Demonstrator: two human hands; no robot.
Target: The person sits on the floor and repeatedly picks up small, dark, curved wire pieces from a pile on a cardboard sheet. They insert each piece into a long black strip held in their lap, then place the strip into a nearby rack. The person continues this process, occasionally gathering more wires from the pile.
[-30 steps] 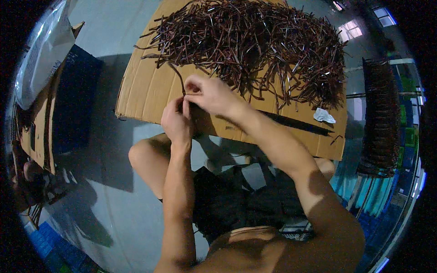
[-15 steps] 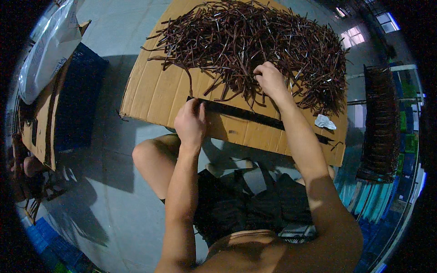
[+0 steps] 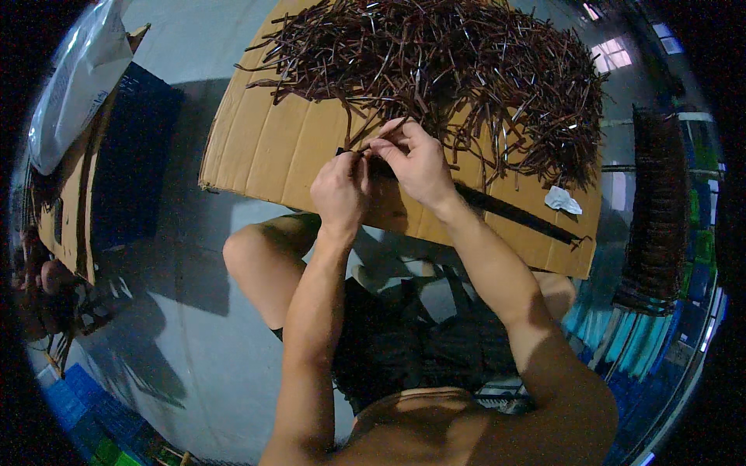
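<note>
Just above the centre of the frame, two bare hands meet over a cardboard sheet (image 3: 272, 144). The left hand (image 3: 340, 193) has its grip closed around the upper-left end of a long black bar (image 3: 521, 213), which slants toward the lower right of the sheet. The right hand's (image 3: 423, 167) grip pinches a thin brown strip (image 3: 364, 148) at that end; the fingers hide the exact contact. Such a narrow strip could slip or twist if pinched off-line, and the bar could swivel if the left hold loosened. Another brown strand (image 3: 347, 124) beside the fingers could snag, as could the tangled pile (image 3: 466, 70) above.
</note>
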